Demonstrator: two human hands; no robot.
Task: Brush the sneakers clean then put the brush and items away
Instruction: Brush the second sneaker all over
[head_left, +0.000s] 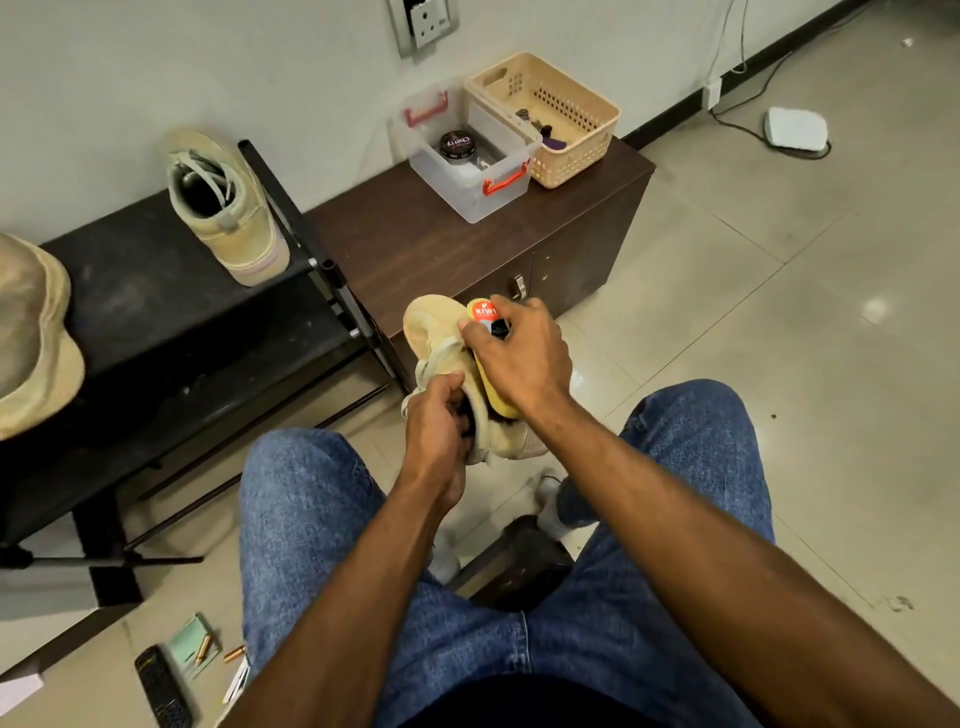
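Note:
A beige sneaker (434, 325) is held up in front of my knees, toe pointing away. My left hand (436, 421) grips it at the collar, fingers curled into the opening. My right hand (519, 353) grips a yellow brush (496, 395) with an orange Kiwi label, pressed against the sneaker's right side. The other beige sneaker (228, 218) stands on the black shoe rack (140, 296) at the left, heel toward me.
On the brown cabinet (415, 244) stand a clear plastic box (467, 192) with red latches holding a polish tin (457, 146), and a beige basket (576, 150). A hat (31, 332) lies on the rack's left end. Small items and a remote (163, 686) lie on the floor.

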